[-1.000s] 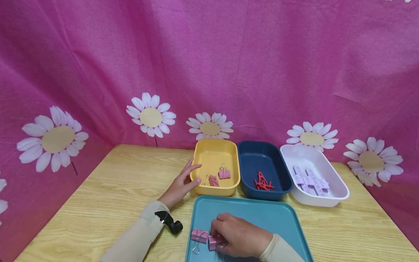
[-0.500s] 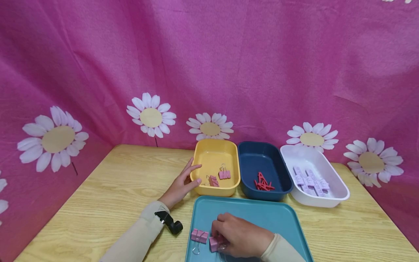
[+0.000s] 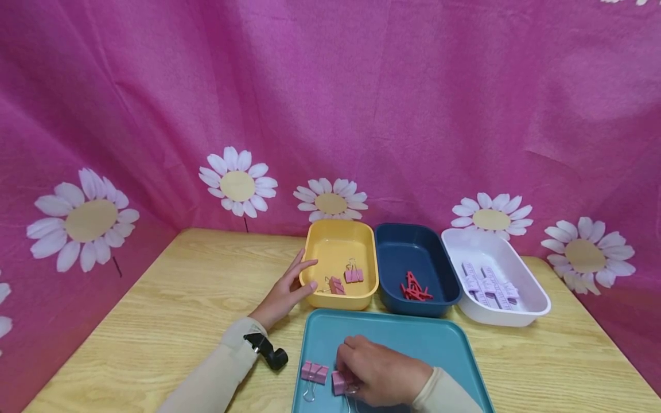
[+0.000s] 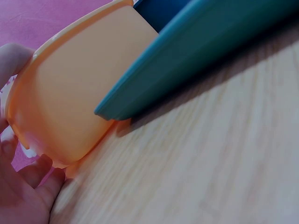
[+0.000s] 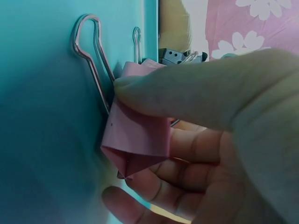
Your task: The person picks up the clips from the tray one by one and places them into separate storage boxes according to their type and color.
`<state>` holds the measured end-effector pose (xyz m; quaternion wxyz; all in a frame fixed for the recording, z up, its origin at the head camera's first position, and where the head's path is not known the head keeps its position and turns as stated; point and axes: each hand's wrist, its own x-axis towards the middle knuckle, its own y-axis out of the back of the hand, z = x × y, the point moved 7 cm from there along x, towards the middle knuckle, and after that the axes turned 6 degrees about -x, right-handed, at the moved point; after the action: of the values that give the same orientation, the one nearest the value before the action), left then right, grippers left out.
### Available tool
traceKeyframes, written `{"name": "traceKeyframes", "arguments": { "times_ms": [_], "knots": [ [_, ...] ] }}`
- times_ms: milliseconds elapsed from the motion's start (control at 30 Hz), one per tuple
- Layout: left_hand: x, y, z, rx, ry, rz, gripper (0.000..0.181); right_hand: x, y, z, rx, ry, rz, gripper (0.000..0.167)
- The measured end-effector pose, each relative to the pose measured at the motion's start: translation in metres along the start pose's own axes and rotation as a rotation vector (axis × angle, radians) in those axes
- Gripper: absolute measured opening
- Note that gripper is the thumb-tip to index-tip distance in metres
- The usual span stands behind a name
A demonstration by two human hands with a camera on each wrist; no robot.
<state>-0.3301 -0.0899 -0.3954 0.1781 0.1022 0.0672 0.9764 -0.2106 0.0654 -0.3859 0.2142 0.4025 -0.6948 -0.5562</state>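
My left hand (image 3: 281, 295) rests at the near left corner of a yellow bin (image 3: 316, 244), thumb and forefinger reaching over its rim. In the left wrist view its other fingers lie against the bin's outer side. Two pink binder clips (image 3: 354, 275) lie inside that bin. Over the teal tray (image 3: 403, 330), my right hand (image 3: 382, 370) pinches a pink binder clip (image 5: 138, 128) between thumb and fingers; one wire handle lies along the tray. Just left of it, another pink binder clip (image 3: 314, 372) lies on the tray.
A navy bin (image 3: 408, 246) with several red clothespins (image 3: 415, 288) stands beside the yellow one. Right of it is a white bin (image 3: 516, 264) holding several pale purple ruler-marked pieces (image 3: 488, 285). A pink flowered cloth (image 3: 413, 115) hangs behind the wooden table (image 3: 206, 287).
My right hand has shifted slightly to the right with the pinched binder clip, widening the gap to the other clip on the tray. My left hand has stayed in place.
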Motion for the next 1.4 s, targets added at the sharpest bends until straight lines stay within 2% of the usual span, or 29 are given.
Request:
{"name": "traceKeyframes", "arguments": {
  "times_ms": [433, 533, 767, 1133, 1400],
  "knots": [
    [0.0, 0.001, 0.002, 0.014, 0.014, 0.0, 0.056, -0.001, 0.007, 0.001, -0.009, 0.012, 0.035, 0.025],
    [0.0, 0.002, 0.002, 0.019, 0.017, 0.0, 0.057, -0.001, 0.009, 0.002, -0.008, -0.003, 0.046, 0.025],
    [0.001, 0.002, 0.0, 0.019, 0.011, 0.004, 0.056, -0.001, 0.014, 0.008, 0.063, -0.065, 0.052, 0.023],
    [0.0, 0.001, 0.001, 0.005, 0.011, 0.001, 0.055, -0.002, 0.02, 0.01, 0.073, -0.017, 0.128, 0.019],
    [-0.001, 0.001, 0.002, -0.001, 0.018, 0.014, 0.055, -0.001, 0.029, 0.014, 0.044, -0.057, 0.187, 0.028]
  ]
}}
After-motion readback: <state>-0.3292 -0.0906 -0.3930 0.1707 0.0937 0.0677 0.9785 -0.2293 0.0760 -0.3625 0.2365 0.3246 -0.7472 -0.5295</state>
